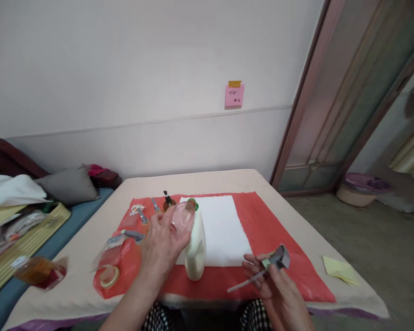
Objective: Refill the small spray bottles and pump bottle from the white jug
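My left hand is wrapped round a clear pink bottle, tilted so its mouth meets the green-rimmed opening of a white jug. Whether liquid is flowing cannot be made out. The jug stands upright on a red sheet, at the left edge of a white sheet. Over the right part of the red sheet, my right hand grips a grey pump head, its thin pale dip tube pointing left.
Left of the jug are several grey-topped bottles, one pump head among them, a dark pump bottle, a clear packet and a round pale object. An amber bottle lies near the table's left edge; yellow notes lie right.
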Motion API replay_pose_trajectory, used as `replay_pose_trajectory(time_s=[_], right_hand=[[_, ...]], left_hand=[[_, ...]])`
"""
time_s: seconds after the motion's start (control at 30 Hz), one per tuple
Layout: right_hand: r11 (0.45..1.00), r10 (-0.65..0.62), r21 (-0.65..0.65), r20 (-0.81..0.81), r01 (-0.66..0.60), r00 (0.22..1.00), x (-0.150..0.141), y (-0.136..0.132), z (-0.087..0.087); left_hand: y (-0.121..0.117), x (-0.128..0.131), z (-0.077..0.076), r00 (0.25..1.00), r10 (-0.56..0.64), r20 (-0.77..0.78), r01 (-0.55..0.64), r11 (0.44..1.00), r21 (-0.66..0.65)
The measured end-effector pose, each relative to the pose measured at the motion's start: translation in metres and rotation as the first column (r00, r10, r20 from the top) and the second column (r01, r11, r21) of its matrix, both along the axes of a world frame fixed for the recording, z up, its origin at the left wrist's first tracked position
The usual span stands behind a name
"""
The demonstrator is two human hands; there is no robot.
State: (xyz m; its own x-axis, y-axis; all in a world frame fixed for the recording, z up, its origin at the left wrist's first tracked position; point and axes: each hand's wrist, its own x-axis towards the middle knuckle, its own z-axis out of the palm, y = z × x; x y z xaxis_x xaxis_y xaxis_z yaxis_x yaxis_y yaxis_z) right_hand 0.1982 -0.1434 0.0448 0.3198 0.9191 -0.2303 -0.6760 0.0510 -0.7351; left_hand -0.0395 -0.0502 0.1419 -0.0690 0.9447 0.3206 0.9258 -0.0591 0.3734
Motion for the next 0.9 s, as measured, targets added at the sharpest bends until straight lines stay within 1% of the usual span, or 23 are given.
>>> replay_pose_trajectory(time_s=[0.1, 0.2, 0.27, 0.37, 0.43, 0.5, 0.6, 0.7, 0.9], right_hand=[[1.0, -0.001, 0.004, 0.004, 0.001, 1.0, 0.003, -0.004, 0.001], [1.0, 0.001, 0.004, 0.005, -0.002, 1.0, 0.006, -0.006, 0.003], [1.0, -0.002, 0.001, 0.007, 0.002, 1.0, 0.008, -0.007, 0.003], [1.0, -0.006, -0.006, 0.016, 0.006, 1.0, 0.01, -0.009, 0.003], [1.0, -0.01, -0.008, 0.031, 0.01, 0.999, 0.011, -0.01, 0.003], [1.0, -0.017, -0.01, 0.047, 0.017, 0.999, 0.011, -0.012, 0.003], [1.0, -0.024, -0.012, 0.056, 0.025, 0.998, 0.012, -0.014, 0.003], [0.999, -0.036, -0.025, 0.055, 0.037, 0.998, 0.013, -0.016, 0.003], [0.996, -0.074, -0.039, 0.048, 0.076, 0.996, 0.013, -0.015, 0.007]], left_hand=[[0.005, 0.003, 0.014, 0.996, -0.016, -0.084, 0.017, 1.0, 0.011], [0.013, 0.007, 0.03, 0.985, -0.074, -0.156, 0.078, 0.997, 0.02], [0.019, 0.011, 0.046, 0.973, -0.097, -0.208, 0.094, 0.995, -0.026], [0.029, 0.02, 0.072, 0.964, -0.1, -0.247, 0.07, 0.99, -0.125], [0.038, 0.024, 0.087, 0.951, -0.138, -0.276, 0.1, 0.984, -0.149], [0.049, 0.028, 0.098, 0.928, -0.19, -0.32, 0.143, 0.976, -0.164], [0.064, 0.03, 0.109, 0.895, -0.237, -0.377, 0.165, 0.963, -0.212], [0.074, 0.033, 0.115, 0.886, -0.259, -0.386, 0.174, 0.955, -0.242], [0.084, 0.035, 0.119, 0.884, -0.278, -0.377, 0.189, 0.948, -0.255]])
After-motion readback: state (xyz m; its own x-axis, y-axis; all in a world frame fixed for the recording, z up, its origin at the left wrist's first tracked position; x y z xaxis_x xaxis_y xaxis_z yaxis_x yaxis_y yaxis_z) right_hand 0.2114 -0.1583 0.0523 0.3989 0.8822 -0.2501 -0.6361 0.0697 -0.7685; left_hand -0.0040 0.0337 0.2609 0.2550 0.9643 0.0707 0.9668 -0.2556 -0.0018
